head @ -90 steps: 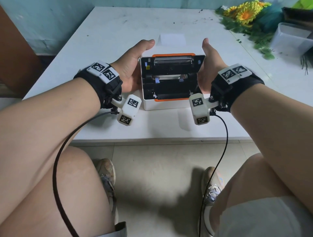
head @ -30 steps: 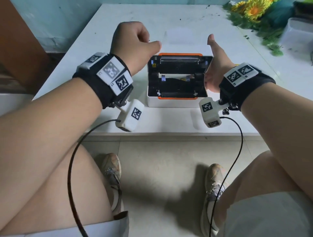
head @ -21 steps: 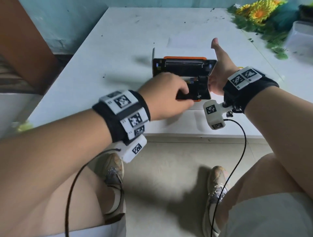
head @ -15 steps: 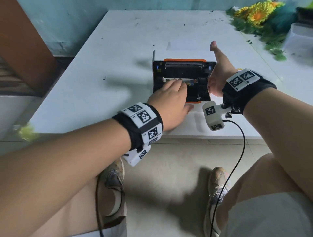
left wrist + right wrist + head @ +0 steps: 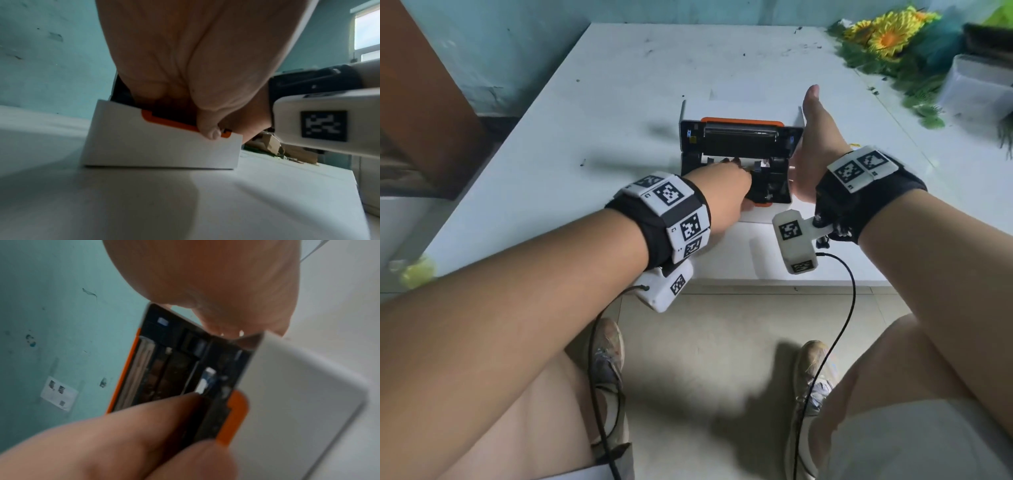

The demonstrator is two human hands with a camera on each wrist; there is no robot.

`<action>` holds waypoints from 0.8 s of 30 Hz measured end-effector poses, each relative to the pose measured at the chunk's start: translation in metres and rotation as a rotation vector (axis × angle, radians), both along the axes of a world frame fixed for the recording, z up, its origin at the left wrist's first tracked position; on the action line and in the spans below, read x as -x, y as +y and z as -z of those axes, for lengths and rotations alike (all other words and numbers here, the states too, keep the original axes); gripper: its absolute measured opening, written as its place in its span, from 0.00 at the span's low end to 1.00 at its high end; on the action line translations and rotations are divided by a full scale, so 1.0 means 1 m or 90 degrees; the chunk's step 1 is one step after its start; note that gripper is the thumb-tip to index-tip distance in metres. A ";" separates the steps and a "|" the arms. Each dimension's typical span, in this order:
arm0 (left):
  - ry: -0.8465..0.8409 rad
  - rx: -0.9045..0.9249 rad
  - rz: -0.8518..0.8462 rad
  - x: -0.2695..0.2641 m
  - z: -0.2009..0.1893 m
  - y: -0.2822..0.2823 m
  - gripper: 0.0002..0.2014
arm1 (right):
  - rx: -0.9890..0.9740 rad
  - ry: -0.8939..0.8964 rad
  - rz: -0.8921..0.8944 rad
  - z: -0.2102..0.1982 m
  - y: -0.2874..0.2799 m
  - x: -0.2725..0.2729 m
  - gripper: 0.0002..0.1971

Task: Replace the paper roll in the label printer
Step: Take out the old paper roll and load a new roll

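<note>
1. Presently: white box-shaped plastic label printer with orange trim point(image 5: 736, 164), lid standing open, sits on the white scuffed tabletop point(image 5: 619, 102) at 12 o'clock from the seated person, near the table's front edge.
2. Left hand point(image 5: 722, 195): reaching into the printer's black open bay point(image 5: 770, 185), fingers bent down inside; whether they grasp anything cannot be told. In the left wrist view the thumb rests on the orange front lip.
3. Right hand point(image 5: 813, 144): flat and released, palm pressed against the printer's 3 o'clock side wall, thumb raised.
4. Paper roll: no full roll discernible in any view; the hand hides much of the bay.
5. Risk: probably, a pull from the bay would slide the light printer toward the 6 o'clock edge if the bracing palm slips.
6. Risk: fingers may catch on the small guides inside, or knock the upright lid.
7. Room: broad bare tabletop at 9 to 11 o'clock; yellow artificial flowers with green leaves point(image 5: 890, 37) and a clear plastic tub point(image 5: 976, 85) crowd 1 to 2 o'clock.
</note>
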State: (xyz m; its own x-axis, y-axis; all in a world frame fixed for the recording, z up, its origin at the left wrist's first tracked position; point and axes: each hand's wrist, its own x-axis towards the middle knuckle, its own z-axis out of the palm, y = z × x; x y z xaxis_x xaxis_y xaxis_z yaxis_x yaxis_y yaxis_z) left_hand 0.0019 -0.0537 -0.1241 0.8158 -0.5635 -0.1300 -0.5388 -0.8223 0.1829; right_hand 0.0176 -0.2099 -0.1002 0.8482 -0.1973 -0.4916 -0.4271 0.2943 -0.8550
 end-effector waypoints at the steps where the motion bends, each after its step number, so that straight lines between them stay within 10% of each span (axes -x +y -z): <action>1: 0.005 -0.016 0.002 -0.001 -0.003 -0.002 0.18 | 0.015 0.004 0.004 -0.003 0.002 0.002 0.48; 7: 0.010 -0.121 -0.003 0.002 -0.019 -0.014 0.20 | 0.146 -0.033 -0.106 -0.011 0.016 0.027 0.34; 11: -0.024 -0.097 -0.008 0.012 -0.020 -0.019 0.03 | 0.276 -0.010 -0.094 0.001 0.020 0.025 0.20; 19: -0.036 -0.085 -0.011 0.031 -0.020 -0.021 0.13 | 0.375 -0.006 -0.079 0.023 0.014 0.012 0.23; 24: -0.090 -0.079 -0.034 0.030 -0.026 -0.016 0.11 | 0.464 -0.003 -0.089 0.022 0.012 0.008 0.08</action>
State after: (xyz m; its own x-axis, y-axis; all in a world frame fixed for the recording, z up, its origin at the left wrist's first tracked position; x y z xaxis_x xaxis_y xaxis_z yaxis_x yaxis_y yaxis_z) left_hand -0.0285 -0.0695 -0.0979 0.8588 -0.5062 -0.0784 -0.5075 -0.8616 0.0041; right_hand 0.0096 -0.1981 -0.1221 0.8910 -0.3626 -0.2733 -0.4148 -0.4054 -0.8146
